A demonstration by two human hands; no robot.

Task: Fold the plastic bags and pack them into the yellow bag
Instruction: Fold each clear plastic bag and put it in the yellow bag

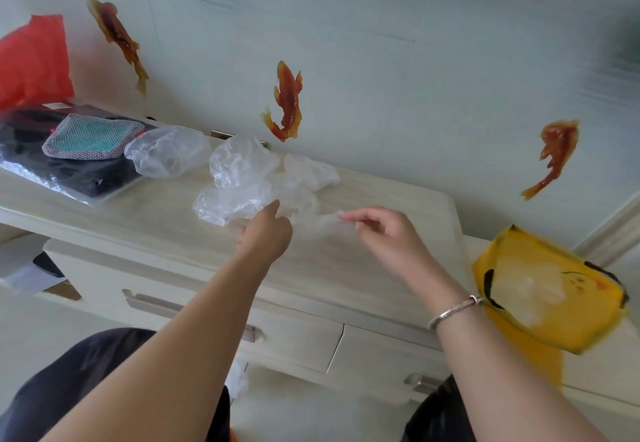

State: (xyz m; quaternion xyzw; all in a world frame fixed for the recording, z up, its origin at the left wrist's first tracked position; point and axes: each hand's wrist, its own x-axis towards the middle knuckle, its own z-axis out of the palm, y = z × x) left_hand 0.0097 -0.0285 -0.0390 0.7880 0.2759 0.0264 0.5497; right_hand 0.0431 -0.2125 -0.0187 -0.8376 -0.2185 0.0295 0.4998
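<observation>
Hands work on one clear plastic bag (308,221) at the middle of the tabletop (346,261). Left hand (266,233) has its grip curled on the crumpled end, and right hand (377,230) pinches the other end at 3 o'clock from it. Loose bags (242,164) wait at 12 o'clock; yellow bag (547,289) stands at 4 o'clock, open. I think it is best to pull the film flat first, then press out air before folding.
</observation>
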